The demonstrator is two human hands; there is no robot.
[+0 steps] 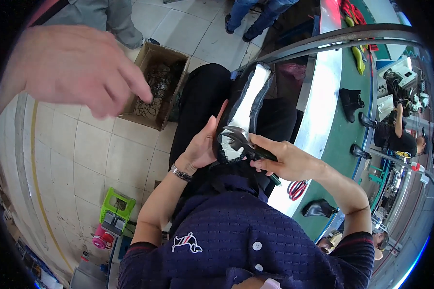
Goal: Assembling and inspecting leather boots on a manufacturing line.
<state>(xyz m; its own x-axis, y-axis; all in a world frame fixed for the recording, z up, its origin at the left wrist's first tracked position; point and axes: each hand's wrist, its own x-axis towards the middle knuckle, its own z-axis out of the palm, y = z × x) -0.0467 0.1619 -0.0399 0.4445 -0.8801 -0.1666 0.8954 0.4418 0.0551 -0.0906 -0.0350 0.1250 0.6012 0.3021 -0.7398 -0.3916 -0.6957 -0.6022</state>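
Note:
A black shoe upper point(255, 108) lies sole side up across my lap, its white insole board point(248, 98) showing along the middle. Around its lower end, black edges are folded in over a torn-looking white patch. My left hand point(202, 144) supports the shoe from the left and below, some fingers hidden beneath it. My right hand point(287, 159) is closed round the dark handles of a pair of pincers point(237, 131). The pincers' metal jaws rest on the insole near that same end. Another person's hand point(89, 72), pointing, reaches in from the upper left.
On my right runs a bench with a bare metal edge point(318, 120) and a green belt point(332, 144). Black boots point(350, 103) and red-handled scissors point(297, 190) lie there. A cardboard box point(166, 50) of tangled wiry scraps and a green plastic stool point(115, 198) stand left.

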